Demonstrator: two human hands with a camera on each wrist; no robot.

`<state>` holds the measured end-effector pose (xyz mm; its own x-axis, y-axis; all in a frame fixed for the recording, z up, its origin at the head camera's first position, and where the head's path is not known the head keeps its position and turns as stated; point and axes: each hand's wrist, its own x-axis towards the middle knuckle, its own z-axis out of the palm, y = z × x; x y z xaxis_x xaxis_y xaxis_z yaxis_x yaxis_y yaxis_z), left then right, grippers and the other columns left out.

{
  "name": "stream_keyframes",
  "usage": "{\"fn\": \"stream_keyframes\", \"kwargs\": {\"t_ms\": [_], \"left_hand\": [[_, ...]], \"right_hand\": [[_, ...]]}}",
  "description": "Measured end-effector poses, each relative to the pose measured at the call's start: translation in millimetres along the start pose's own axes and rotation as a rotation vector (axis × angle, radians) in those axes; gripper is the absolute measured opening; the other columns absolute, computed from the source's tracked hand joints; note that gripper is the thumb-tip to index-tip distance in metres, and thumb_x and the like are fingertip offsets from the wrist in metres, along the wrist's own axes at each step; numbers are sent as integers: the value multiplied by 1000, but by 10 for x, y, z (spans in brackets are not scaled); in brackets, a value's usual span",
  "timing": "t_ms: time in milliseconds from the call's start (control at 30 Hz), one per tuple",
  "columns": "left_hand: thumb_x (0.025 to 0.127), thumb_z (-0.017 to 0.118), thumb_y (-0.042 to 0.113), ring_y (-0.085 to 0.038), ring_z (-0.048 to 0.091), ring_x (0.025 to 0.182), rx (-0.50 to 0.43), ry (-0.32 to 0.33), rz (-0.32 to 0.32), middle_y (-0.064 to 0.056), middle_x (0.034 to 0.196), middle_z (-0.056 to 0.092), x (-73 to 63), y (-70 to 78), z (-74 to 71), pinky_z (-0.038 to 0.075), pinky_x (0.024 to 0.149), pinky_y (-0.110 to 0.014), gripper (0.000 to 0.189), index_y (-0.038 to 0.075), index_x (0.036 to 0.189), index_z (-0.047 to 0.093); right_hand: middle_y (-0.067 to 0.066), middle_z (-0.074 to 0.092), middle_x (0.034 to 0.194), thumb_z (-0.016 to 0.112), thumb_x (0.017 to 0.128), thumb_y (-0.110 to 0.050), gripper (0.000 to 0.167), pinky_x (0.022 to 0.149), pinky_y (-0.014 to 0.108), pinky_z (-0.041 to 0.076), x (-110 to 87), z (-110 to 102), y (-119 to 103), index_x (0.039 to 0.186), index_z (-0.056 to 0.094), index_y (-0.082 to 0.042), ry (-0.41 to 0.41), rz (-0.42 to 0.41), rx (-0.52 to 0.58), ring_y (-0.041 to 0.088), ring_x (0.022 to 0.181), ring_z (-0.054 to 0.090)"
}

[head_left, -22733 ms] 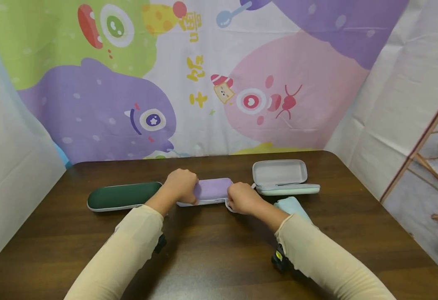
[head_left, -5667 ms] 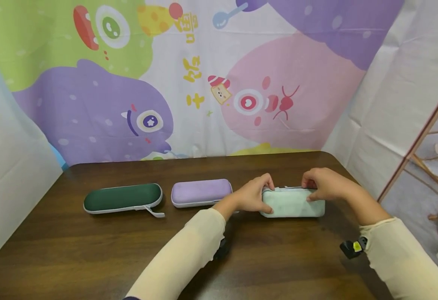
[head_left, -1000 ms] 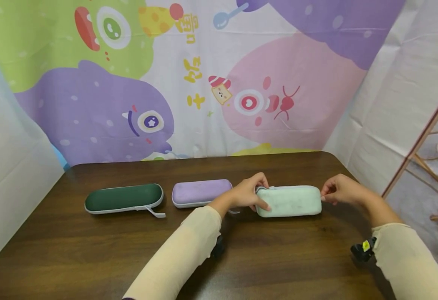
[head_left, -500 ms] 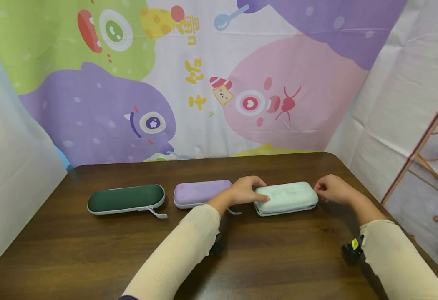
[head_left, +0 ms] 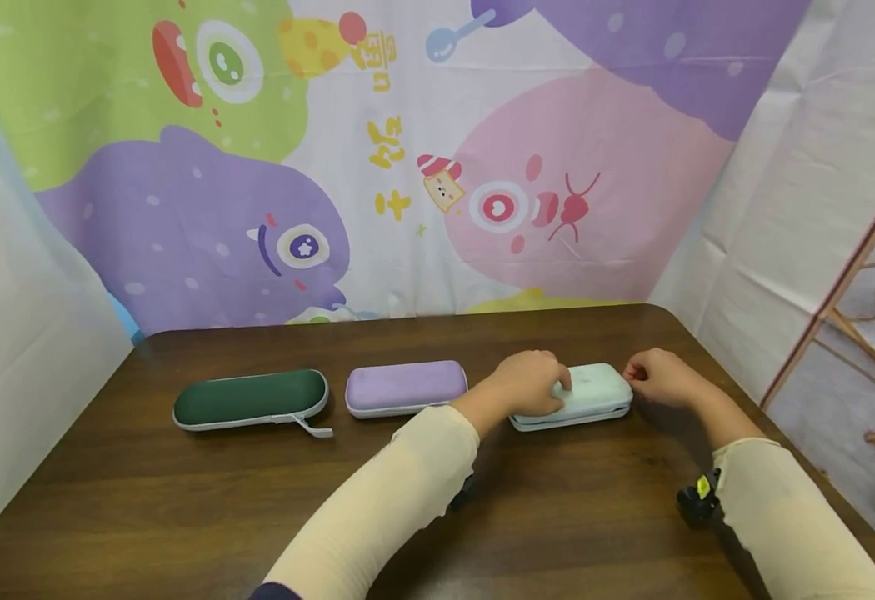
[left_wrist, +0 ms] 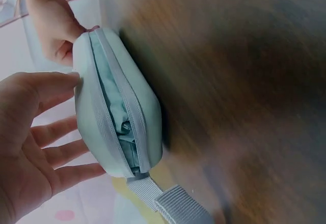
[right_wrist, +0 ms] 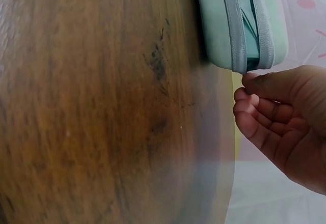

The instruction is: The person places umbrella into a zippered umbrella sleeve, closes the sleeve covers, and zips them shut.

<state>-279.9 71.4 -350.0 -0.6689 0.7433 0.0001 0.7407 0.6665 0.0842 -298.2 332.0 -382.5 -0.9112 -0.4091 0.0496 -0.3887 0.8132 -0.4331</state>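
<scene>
A mint-green zip case [head_left: 595, 390], shaped like a glasses case, lies flat at the table's right. Its zipper gapes along the front, and folded teal cloth [left_wrist: 116, 107] shows through the gap in the left wrist view. My left hand [head_left: 531, 383] lies over the left part of its lid, thumb and fairly straight fingers touching the top. At the right end, my right hand [head_left: 658, 377] pinches the zipper pull between thumb and forefinger; the fingertips [right_wrist: 249, 81] hide most of it. A grey wrist strap [left_wrist: 178, 203] hangs from the left end.
A purple case [head_left: 406, 387] sits just left of the mint one, close to my left forearm. Farther left lies a dark green case [head_left: 250, 398] with a grey strap. The brown table [head_left: 205, 517] ends at a cartoon-printed curtain [head_left: 407, 267] behind.
The mint case was tipped up with its lid toward me a second ago and now lies flat. My left hand has slid right onto its lid. My right hand stays at its right end.
</scene>
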Motion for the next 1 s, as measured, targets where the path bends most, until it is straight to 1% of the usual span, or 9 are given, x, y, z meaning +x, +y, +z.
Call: {"fn": "stream_keyframes", "kwargs": {"t_ms": [100,200,333,433,633,767,900,1000], "left_hand": [[89,71,31,-13,60,106,-7,3,-25,4,119,65,19,-3,33,50,83,-29,27,23,115,70],[88,73,31,-12,61,104,-25,6,-43,6,118,66,39,-27,51,51,79,-30,28,25,115,70],[89,71,34,-12,59,111,1,-11,-46,7,124,64,53,-26,52,52,81,-31,32,29,120,69],[89,71,35,-12,57,117,11,-22,-44,9,128,62,71,-20,51,52,84,-31,33,31,122,69],[89,70,36,-11,54,121,-8,-44,-60,10,131,60,90,-40,58,52,85,-31,33,32,122,69],[90,70,35,-11,55,120,-22,-45,-65,9,131,60,83,-54,49,51,85,-31,32,32,122,69],[90,70,34,-11,56,119,-32,-44,-69,9,131,60,81,-48,37,51,85,-31,32,31,122,69],[90,70,35,-11,56,119,-38,-51,-70,9,131,61,79,-34,36,51,86,-31,32,31,122,69]], "right_hand": [[-3,57,67,64,78,6,9,54,28,45,23,12,-10,76,63,-3,13,-7,-18,10,54,53],[-3,58,67,64,80,4,9,54,29,45,31,20,-18,76,63,-3,33,-26,-34,10,54,53],[-4,57,66,65,83,2,9,55,28,45,12,34,-5,76,63,-2,49,-41,-45,9,56,51],[-4,57,67,66,84,1,9,57,29,44,-12,44,17,76,63,-2,55,-38,-55,10,60,50],[-5,57,68,67,81,1,10,58,30,42,-47,27,11,74,63,-5,61,-51,-70,11,63,48],[-5,56,66,68,80,3,12,55,28,42,-107,-14,-28,74,63,-6,27,-45,-26,10,60,48],[-3,55,63,68,84,2,11,51,26,43,-190,-38,-65,76,64,-4,-28,-5,45,10,55,51],[-3,54,61,66,86,1,11,50,25,44,-246,-39,-85,76,63,-4,-64,15,73,11,54,52]]}}
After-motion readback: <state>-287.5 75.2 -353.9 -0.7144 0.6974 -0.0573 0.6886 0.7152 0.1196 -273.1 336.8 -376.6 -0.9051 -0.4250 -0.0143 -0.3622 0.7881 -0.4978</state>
